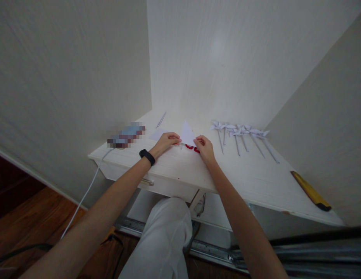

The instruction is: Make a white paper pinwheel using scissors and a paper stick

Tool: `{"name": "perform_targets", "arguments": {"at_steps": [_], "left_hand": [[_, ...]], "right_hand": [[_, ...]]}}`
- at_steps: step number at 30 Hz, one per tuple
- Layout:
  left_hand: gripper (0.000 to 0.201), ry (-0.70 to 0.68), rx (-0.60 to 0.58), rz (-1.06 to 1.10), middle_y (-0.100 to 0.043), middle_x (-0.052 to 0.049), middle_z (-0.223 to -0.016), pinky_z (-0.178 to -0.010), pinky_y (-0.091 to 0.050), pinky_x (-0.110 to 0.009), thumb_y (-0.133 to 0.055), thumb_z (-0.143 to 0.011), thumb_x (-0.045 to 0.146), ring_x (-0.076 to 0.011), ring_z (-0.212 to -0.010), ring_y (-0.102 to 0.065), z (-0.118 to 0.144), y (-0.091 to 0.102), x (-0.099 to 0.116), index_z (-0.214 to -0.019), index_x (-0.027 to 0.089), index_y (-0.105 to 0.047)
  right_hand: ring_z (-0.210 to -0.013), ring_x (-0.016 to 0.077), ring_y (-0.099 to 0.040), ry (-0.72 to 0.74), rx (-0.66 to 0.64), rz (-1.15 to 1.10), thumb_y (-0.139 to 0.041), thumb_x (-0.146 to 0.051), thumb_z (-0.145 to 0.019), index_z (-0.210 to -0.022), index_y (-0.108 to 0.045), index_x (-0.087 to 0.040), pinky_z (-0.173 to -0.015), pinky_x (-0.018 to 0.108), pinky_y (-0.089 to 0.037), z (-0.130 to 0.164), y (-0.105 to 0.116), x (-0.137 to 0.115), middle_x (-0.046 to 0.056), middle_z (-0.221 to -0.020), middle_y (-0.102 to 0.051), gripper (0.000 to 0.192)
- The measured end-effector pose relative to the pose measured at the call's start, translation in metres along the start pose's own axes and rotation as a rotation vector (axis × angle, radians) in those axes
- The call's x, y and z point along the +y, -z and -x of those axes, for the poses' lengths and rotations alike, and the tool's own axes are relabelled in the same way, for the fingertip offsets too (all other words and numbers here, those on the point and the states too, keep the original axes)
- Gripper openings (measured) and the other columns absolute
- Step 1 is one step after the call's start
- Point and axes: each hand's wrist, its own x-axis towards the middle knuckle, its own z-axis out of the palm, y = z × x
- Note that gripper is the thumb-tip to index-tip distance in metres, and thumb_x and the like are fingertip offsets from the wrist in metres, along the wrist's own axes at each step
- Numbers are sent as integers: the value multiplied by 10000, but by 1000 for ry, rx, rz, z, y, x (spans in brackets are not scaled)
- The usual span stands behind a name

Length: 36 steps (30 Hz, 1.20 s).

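Note:
A white sheet of paper folded to a triangle (186,133) stands point-up between my two hands, above the desk. My left hand (168,141), with a black band on the wrist, is closed on its lower left corner. My right hand (204,146) pinches the lower right corner. Just below the paper, partly covered by it and by my right fingers, are red-handled scissors (189,147); their blades are hidden. Another piece of white paper (158,134) lies flat beyond my left hand.
Several white paper pinwheels (240,131) on sticks lie in a row at the right. Two thin sticks (161,119) lie at the back left. A blurred-out device (126,135) with a white cable (93,180) sits at the left edge. A yellow-and-black tool (310,190) lies far right. Walls enclose the white desk (180,172).

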Motion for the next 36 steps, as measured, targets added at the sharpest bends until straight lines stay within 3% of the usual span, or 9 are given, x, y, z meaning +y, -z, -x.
{"name": "perform_targets", "arguments": {"at_steps": [36], "left_hand": [[157,-77,30,-123,-581,15,-600,-573,-396,-237,-712,-627,241,-90,-546,-513,-9,6,-12,-705,147,-613]], "right_hand": [[-573,125,-467,61,-35,45,-589,-333,-699,-658,-559,-190,-575,259,-382,0,0,-2,-18,-602,-522,152]]}}
